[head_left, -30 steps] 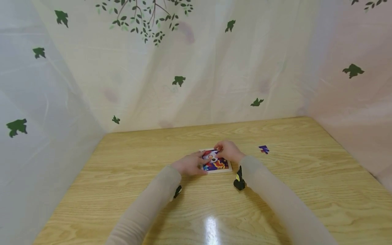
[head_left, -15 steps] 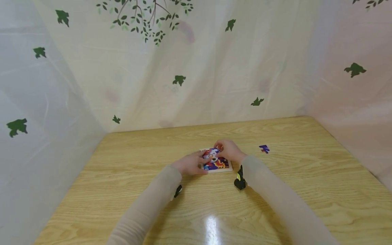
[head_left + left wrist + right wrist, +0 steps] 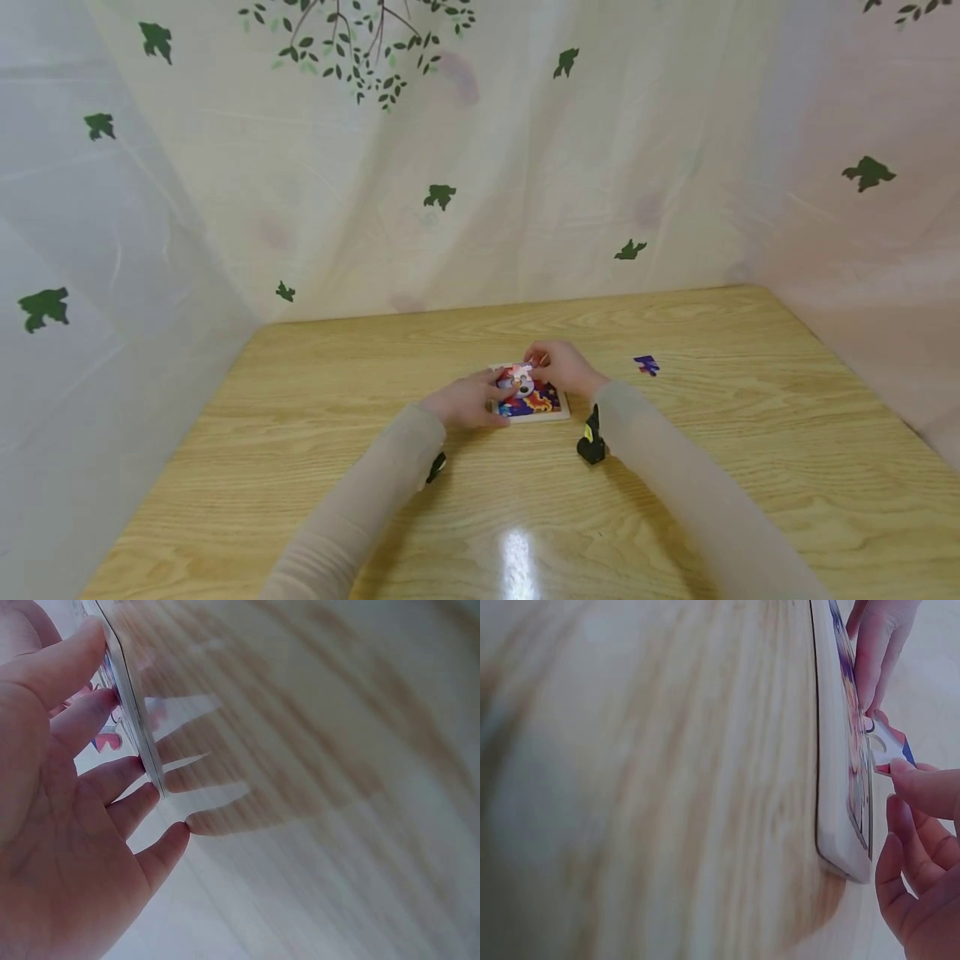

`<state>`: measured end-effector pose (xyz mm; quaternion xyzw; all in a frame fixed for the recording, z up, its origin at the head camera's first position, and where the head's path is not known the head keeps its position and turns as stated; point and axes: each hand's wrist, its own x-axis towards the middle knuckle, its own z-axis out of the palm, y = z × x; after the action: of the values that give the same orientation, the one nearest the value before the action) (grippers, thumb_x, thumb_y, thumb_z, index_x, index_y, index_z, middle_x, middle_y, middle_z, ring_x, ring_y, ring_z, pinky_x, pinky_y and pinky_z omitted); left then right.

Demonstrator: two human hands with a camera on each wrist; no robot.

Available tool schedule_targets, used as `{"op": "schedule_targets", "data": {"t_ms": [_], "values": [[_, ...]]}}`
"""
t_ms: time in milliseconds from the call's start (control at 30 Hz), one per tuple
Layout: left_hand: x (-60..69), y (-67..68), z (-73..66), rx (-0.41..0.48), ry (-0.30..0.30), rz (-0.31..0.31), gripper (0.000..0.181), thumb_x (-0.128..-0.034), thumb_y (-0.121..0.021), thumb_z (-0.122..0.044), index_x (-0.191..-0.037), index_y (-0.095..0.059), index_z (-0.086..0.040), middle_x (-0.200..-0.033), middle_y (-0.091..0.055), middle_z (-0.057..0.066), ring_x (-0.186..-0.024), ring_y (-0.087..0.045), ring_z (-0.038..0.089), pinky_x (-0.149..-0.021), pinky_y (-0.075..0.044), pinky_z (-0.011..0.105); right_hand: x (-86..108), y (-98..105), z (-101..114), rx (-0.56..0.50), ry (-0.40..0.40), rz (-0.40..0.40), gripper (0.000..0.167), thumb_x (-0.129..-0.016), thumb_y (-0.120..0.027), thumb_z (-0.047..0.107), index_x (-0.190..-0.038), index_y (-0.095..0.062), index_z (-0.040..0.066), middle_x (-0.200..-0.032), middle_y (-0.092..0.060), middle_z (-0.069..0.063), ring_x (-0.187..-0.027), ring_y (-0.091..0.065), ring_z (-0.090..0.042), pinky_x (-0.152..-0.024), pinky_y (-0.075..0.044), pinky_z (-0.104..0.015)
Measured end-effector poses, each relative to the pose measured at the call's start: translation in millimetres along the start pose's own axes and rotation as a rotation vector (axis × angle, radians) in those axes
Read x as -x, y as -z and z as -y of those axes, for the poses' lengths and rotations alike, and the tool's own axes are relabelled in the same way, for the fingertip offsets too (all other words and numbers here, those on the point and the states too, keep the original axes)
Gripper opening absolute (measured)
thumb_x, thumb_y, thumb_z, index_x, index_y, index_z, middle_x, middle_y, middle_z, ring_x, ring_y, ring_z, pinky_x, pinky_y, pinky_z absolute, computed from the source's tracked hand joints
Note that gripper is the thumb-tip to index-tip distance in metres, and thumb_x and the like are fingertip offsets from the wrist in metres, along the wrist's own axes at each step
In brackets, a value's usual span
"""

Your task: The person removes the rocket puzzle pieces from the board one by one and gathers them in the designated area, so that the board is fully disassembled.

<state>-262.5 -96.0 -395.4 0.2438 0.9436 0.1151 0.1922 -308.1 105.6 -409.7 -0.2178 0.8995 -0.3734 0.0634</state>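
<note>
A small jigsaw puzzle in a white tray lies on the table, printed with a white cartoon face on purple and orange. My left hand rests across its left side with fingers spread, the fingertips along the tray's edge in the left wrist view. My right hand is over the upper right part. Between its thumb and fingers it pinches a puzzle piece, which stands tilted up from the picture in the right wrist view. The fingers hide part of the picture.
One loose purple puzzle piece lies on the wooden table, to the right of the puzzle. A pale curtain with green leaf shapes hangs behind and at both sides of the table.
Near my right fingertips, the upper part of the picture turns from purple to pale pink and white. My right hand shifts very slightly; the left hand stays in place.
</note>
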Motion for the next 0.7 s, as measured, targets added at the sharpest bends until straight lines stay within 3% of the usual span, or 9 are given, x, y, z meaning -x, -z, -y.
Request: {"op": "schedule_targets", "data": {"t_ms": [200,400,700], "values": [[0.0,-0.3,0.2,-0.021,-0.009,0.000,0.060,-0.0901,-0.061,-0.041,-0.144,-0.037,-0.031,-0.159,-0.016,0.006,-0.145,-0.017,0.030,-0.117,-0.019,0.045,-0.9,1,-3,-0.002,0.021,0.004,0.016,-0.090,-0.062,0.007,-0.106,-0.063,0.003,-0.098,-0.063,-0.013,-0.085,-0.061,-0.021,-0.075,-0.052,-0.033],[-0.6,-1.3,1.2,-0.032,-0.013,-0.008,0.060,-0.0900,-0.061,-0.042,-0.144,-0.037,-0.031,-0.159,-0.016,0.006,-0.145,-0.018,0.029,-0.117,-0.020,0.043,1.0,6,-3,-0.095,-0.025,-0.014,0.022,-0.092,-0.060,0.012,-0.112,-0.063,0.004,-0.106,-0.062,-0.013,-0.100,-0.058,-0.027,-0.088,-0.049,-0.041],[0.5,-0.2,0.8,-0.030,0.004,0.004,0.060,-0.0904,-0.059,-0.045,-0.144,-0.036,-0.034,-0.159,-0.015,0.003,-0.146,-0.016,0.027,-0.117,-0.019,0.044,5.9,23,-11,-0.205,-0.110,-0.011,0.035,-0.097,-0.054,0.017,-0.131,-0.056,0.008,-0.120,-0.056,-0.016,-0.106,-0.053,-0.026,-0.084,-0.049,-0.034]]}}
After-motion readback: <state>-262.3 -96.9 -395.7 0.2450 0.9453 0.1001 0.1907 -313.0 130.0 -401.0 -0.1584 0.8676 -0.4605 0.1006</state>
